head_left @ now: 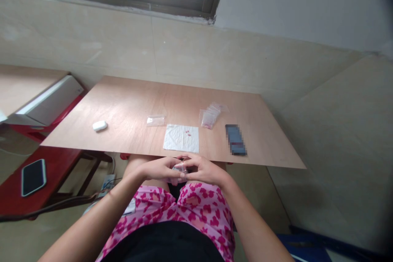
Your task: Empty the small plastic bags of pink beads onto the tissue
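Just past the table's near edge, over my lap, my left hand (161, 168) and my right hand (202, 168) meet with fingers curled. Between their fingertips is a small clear plastic bag (180, 167), pinched from both sides; its contents are too small to make out. In front of the hands a white tissue (175, 141) lies flat on the table, bearing several tiny red pieces (188, 133). Beyond it to the right is an overlapping pile of clear bags (211, 114), with some red showing at its near end. Another clear packet (156, 120) lies behind the tissue's left side.
On the wooden tabletop (129, 98) are a white rounded case (100, 126) at left and a blurred-out dark phone (236, 140) at right. Another phone (33, 177) rests on a red bench (12, 196) to the left. A tiled wall (184, 53) borders the far side.
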The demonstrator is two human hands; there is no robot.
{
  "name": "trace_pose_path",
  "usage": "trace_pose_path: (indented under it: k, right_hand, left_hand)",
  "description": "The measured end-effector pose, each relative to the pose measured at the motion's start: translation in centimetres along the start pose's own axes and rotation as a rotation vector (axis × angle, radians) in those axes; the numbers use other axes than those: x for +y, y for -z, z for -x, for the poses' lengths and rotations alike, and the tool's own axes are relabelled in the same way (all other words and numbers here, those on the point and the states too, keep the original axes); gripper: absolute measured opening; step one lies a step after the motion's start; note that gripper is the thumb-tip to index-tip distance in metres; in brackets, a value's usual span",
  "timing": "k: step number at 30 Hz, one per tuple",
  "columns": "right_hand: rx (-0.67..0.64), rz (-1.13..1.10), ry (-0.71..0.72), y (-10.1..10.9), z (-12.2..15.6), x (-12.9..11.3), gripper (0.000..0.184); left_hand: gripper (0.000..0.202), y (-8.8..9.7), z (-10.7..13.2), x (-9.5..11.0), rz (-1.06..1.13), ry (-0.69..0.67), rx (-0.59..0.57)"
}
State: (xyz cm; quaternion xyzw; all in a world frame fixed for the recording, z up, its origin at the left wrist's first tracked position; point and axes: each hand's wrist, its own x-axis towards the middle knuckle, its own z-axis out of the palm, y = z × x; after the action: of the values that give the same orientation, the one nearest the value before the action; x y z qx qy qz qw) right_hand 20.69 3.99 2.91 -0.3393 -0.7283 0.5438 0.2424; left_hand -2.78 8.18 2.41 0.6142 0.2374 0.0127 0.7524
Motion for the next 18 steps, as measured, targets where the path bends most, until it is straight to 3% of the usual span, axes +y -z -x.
trace_pose_path:
  k: [3, 6, 8, 10, 12, 16, 18]
  right_hand:
    - [0.002, -0.007, 0.006, 0.0, 0.0, 0.0, 0.039]
    - [-0.008, -0.045, 0.035, -0.1, 0.0, 0.3, 0.027]
    - [0.051, -0.113, 0.038, -0.1, -0.1, 1.1, 0.023]
    - [0.211, -0.184, 0.021, 0.1, -0.6, 2.4, 0.024]
    - [0.456, -0.249, 0.001, 0.4, -1.9, 4.1, 0.028]
    - [1.015, -0.48, 0.015, 1.3, -6.4, 7.5, 0.038]
    - [1.179, -0.603, 0.018, 1.5, -8.9, 8.8, 0.039]
  left_hand:
    - [0.036, -0.2, -0.1, 0.3, -0.032, -0.036, 0.013]
    - [0.036, -0.2, -0.2, 0.5, -0.048, -0.064, 0.027]
    - [0.038, 0.1, -0.1, 0.5, -0.065, -0.061, 0.057]
    - [0.041, 0.9, -0.2, 0.4, -0.113, -0.052, 0.127]
    - [0.043, 2.2, -0.6, 0.1, -0.235, -0.056, 0.243]
    - [0.045, 5.7, -2.8, -0.4, -0.724, -0.061, 0.543]
    - [0.044, 7.4, -4.2, -0.4, -0.96, -0.046, 0.643]
